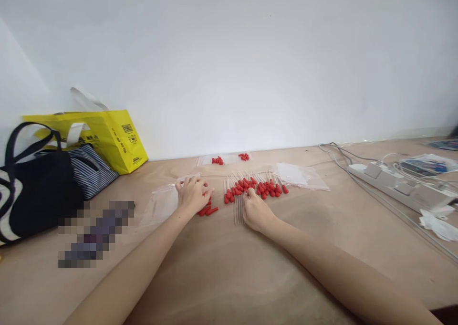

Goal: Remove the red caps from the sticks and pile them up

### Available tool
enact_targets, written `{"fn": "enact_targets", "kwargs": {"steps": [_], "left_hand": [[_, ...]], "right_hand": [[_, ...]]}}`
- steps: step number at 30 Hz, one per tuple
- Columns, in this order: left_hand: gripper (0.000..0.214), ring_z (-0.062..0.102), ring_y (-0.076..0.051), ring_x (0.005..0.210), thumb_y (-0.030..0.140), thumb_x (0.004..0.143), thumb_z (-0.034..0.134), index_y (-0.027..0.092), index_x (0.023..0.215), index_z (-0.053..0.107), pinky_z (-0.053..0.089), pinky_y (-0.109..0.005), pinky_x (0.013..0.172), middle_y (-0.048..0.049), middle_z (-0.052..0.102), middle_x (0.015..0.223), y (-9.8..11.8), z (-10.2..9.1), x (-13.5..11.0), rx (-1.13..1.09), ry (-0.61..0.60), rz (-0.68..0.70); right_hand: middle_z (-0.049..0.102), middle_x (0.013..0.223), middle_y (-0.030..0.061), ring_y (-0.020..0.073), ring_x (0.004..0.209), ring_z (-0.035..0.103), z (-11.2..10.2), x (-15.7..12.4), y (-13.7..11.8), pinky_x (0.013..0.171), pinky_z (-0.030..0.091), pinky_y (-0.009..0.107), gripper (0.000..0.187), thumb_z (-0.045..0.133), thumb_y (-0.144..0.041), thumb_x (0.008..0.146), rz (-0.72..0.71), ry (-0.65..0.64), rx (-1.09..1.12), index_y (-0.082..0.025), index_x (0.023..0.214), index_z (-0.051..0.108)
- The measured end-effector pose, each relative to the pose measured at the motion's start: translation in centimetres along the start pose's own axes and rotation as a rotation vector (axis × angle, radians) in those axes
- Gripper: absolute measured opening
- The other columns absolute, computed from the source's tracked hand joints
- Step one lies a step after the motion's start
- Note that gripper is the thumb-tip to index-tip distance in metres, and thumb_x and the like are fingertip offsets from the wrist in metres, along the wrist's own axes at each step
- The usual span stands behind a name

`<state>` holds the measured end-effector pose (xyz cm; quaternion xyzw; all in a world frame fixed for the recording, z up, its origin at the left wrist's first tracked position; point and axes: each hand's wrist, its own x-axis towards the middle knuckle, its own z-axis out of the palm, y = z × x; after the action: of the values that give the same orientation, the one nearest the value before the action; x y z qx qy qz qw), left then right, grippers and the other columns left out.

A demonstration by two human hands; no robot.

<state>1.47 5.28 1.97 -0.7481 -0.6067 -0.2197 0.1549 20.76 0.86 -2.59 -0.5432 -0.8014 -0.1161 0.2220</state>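
Observation:
My left hand (pixel 193 195) lies over loose red rubber bulbs (pixel 207 211) and the edge of a clear plastic bag (pixel 162 202), its fingers bent and apart. My right hand (pixel 256 211) is closed beside a row of thin clear tubes (pixel 238 210); what its fingertips pinch is hidden. Just beyond it lies a pile of droppers with red bulbs (pixel 243 185), their pale stems pointing toward the wall. More red-bulbed droppers (pixel 274 189) lie to the right of that pile.
Near the wall, a plastic bag (pixel 229 159) lies by small red clusters. Further bags (pixel 296 176) lie right of the droppers. A yellow bag (pixel 121 141) and a black bag (pixel 36 201) stand left. A power strip (pixel 400 187) with cables is at right, near a crumpled tissue (pixel 438 225).

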Motion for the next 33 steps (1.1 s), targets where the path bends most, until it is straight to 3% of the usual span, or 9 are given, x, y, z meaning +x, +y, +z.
{"fn": "enact_targets", "kwargs": {"steps": [5, 9, 15, 22, 25, 30, 33], "left_hand": [[0.032, 0.048, -0.027, 0.093, 0.050, 0.072, 0.050, 0.021, 0.063, 0.060, 0.025, -0.049, 0.084, -0.0055, 0.059, 0.088, 3.2, 0.4, 0.0, -0.113, -0.081, 0.047], [0.033, 0.049, -0.030, 0.093, 0.049, 0.071, 0.049, 0.021, 0.059, 0.061, 0.030, -0.049, 0.080, -0.0081, 0.060, 0.088, 4.9, 0.4, 0.4, -0.081, -0.177, 0.009], [0.027, 0.053, -0.032, 0.086, 0.039, 0.067, 0.052, 0.018, 0.053, 0.060, 0.034, -0.047, 0.072, -0.0115, 0.063, 0.076, 5.8, 0.9, 1.1, -0.019, -0.243, -0.061], [0.028, 0.053, -0.036, 0.086, 0.038, 0.065, 0.051, 0.015, 0.050, 0.059, 0.035, -0.047, 0.069, -0.0155, 0.063, 0.077, 5.5, 0.5, 1.2, 0.008, -0.215, -0.109], [0.028, 0.050, -0.033, 0.093, 0.033, 0.068, 0.049, 0.017, 0.047, 0.057, 0.033, -0.048, 0.076, -0.0122, 0.063, 0.091, 4.3, -0.7, -0.7, -0.015, -0.139, -0.032], [0.013, 0.051, -0.025, 0.097, 0.022, 0.071, 0.051, 0.019, 0.060, 0.057, 0.030, -0.045, 0.084, -0.0051, 0.063, 0.095, 2.7, -1.4, -4.7, -0.146, 0.119, 0.407], [0.011, 0.052, -0.022, 0.097, 0.022, 0.075, 0.051, 0.020, 0.066, 0.057, 0.028, -0.044, 0.089, -0.0023, 0.065, 0.092, 2.9, -0.9, -5.8, -0.182, 0.256, 0.541]], "right_hand": [[0.049, 0.085, 0.0084, 0.0146, 0.067, 0.051, -1.2, -0.3, 0.1, 0.062, 0.041, 0.025, 0.014, 0.036, -0.013, 0.079, 0.002, 0.042, 0.043, -0.013, 0.077, 0.050], [0.049, 0.087, 0.0070, 0.0131, 0.068, 0.052, -2.2, -0.6, 1.8, 0.059, 0.039, 0.024, 0.017, 0.037, -0.018, 0.081, 0.076, 0.042, 0.057, -0.015, 0.078, 0.053], [0.054, 0.089, 0.0059, 0.0146, 0.070, 0.054, -2.5, -1.9, 4.9, 0.052, 0.035, 0.024, 0.022, 0.038, -0.021, 0.081, 0.188, 0.090, -0.023, -0.020, 0.085, 0.060], [0.057, 0.081, 0.0039, 0.0142, 0.071, 0.053, -1.4, -2.6, 4.9, 0.054, 0.036, 0.023, 0.020, 0.043, -0.024, 0.079, 0.109, 0.221, 0.038, -0.022, 0.081, 0.062], [0.057, 0.079, 0.0044, 0.0162, 0.076, 0.051, -1.3, -2.6, 4.9, 0.062, 0.039, 0.026, 0.019, 0.045, -0.022, 0.077, 0.049, 0.323, 0.095, -0.020, 0.085, 0.062], [0.057, 0.095, 0.0076, 0.0203, 0.089, 0.049, -1.8, -2.9, 4.4, 0.077, 0.037, 0.035, 0.030, 0.048, -0.025, 0.078, -0.110, 0.419, 0.183, -0.018, 0.106, 0.055], [0.058, 0.100, 0.0070, 0.0201, 0.095, 0.048, -2.0, -3.1, 3.6, 0.082, 0.034, 0.037, 0.030, 0.049, -0.028, 0.079, -0.230, 0.392, 0.199, -0.020, 0.108, 0.055]]}}
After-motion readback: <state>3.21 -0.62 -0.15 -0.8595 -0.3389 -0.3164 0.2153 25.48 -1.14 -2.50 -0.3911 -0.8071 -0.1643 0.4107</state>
